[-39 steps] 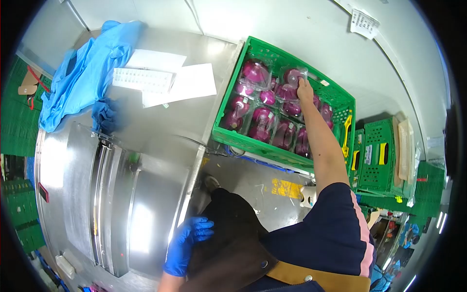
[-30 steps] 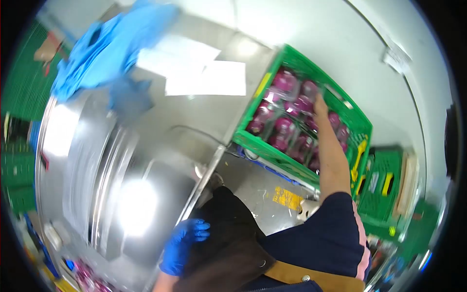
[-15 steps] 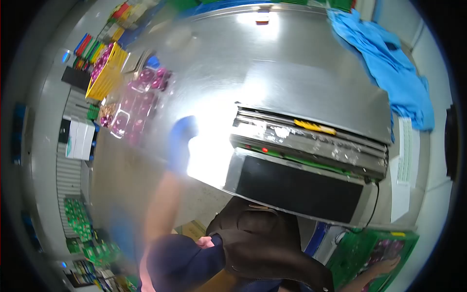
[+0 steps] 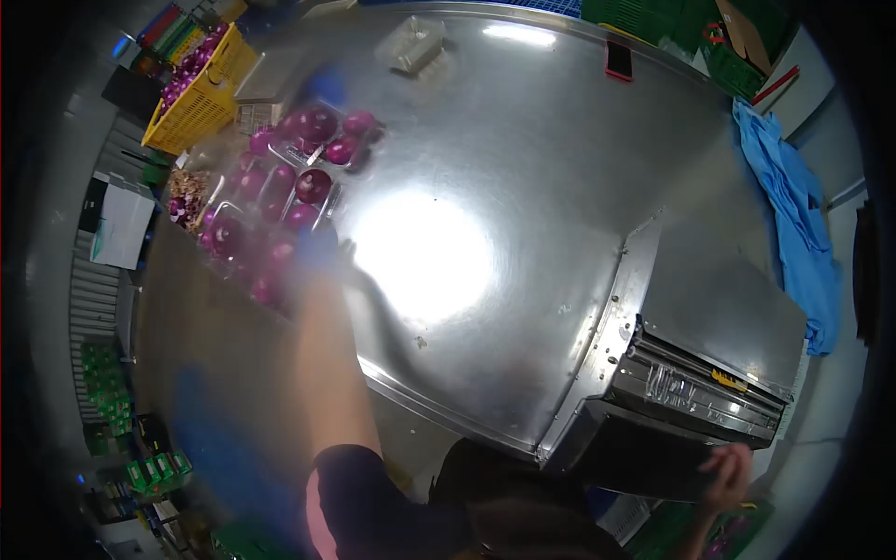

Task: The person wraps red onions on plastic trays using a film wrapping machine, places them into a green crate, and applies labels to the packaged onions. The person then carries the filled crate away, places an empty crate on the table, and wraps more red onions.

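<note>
My left hand (image 4: 317, 245), in a blue glove and blurred, reaches to the near right edge of a group of clear trays of purple onions (image 4: 313, 187) on the steel table (image 4: 504, 168). Its fingers are smeared, so whether it grips a tray cannot be made out. Bare and with fingers loosely bent apart, my right hand (image 4: 728, 471) is over the dark panel (image 4: 653, 453) of the wrapping machine at the lower right. Nothing shows in it.
A yellow crate (image 4: 201, 107) of onions stands at the upper left. Further things are a clear container (image 4: 411, 45), a red-edged phone (image 4: 619, 61), a blue cloth (image 4: 793, 215) and onion skins (image 4: 187, 191). Part of a green crate (image 4: 756, 523) shows at the lower right.
The view has swung left from the green crate to the table. My left hand has moved out to the onion trays. My right hand has come away from the onions in the crate.
</note>
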Demonstrator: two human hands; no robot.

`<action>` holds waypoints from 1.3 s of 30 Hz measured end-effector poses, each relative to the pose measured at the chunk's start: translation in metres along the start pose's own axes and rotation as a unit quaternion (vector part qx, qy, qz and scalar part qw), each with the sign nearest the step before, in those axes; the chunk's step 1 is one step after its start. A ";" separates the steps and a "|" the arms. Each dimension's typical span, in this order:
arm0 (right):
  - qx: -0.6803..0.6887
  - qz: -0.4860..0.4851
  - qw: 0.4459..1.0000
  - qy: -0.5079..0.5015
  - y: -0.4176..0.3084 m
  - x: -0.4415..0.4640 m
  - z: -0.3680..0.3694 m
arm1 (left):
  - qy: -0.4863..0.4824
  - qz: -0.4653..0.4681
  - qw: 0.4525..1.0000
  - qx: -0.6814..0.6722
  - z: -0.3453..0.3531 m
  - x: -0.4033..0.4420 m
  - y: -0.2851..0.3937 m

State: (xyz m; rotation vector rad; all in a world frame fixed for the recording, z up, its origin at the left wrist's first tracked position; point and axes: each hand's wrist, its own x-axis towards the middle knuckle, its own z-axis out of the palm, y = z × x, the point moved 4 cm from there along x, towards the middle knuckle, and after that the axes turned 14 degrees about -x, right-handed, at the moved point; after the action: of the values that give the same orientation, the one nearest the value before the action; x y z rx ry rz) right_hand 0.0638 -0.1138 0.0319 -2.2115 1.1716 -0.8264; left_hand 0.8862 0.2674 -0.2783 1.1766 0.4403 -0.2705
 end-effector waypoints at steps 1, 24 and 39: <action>0.024 -0.036 0.998 -0.037 -0.024 -0.003 0.027 | 0.003 -0.020 1.000 0.004 0.009 0.009 -0.002; 0.009 0.040 0.931 -0.362 -0.161 0.051 0.339 | -0.360 -0.015 0.891 0.277 0.027 -0.453 -0.077; -0.175 0.152 0.972 0.025 0.028 0.160 0.001 | -0.597 -0.245 0.675 0.358 0.377 -0.639 -0.165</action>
State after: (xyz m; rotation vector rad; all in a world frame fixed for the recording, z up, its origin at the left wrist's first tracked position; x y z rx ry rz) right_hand 0.1198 -0.2639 0.0568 -2.2033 1.7408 -0.5855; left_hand 0.3226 -0.1586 0.0016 1.3215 -0.6219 -1.6974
